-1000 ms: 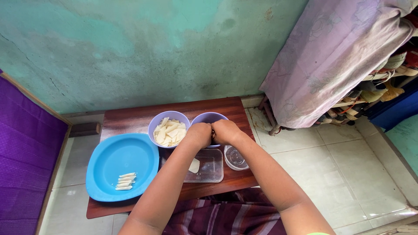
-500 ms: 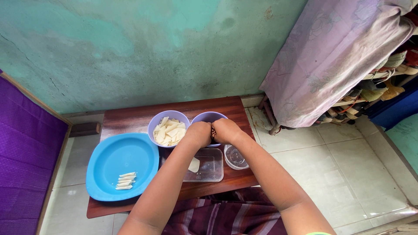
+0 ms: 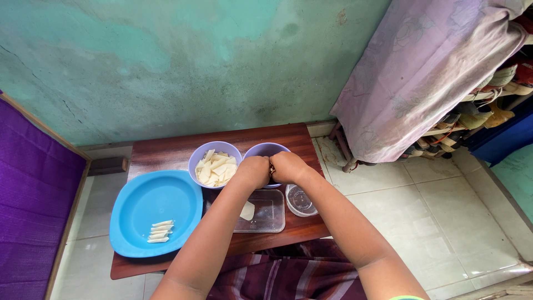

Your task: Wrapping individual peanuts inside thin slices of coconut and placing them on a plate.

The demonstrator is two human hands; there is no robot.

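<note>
Low wooden table (image 3: 166, 153), tiled floor (image 3: 444, 194), green wall (image 3: 166, 55)

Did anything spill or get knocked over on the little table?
Nothing spilled. The bowls and blue plate sit upright on the table. Only the wall behind looks stained and cracked.

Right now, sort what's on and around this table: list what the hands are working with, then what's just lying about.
In use:
left hand
right hand
purple bowl beneath them

Lying about:
bowl of pale strips
blue plate
clear tray
small clear cup
draped cloth
</note>
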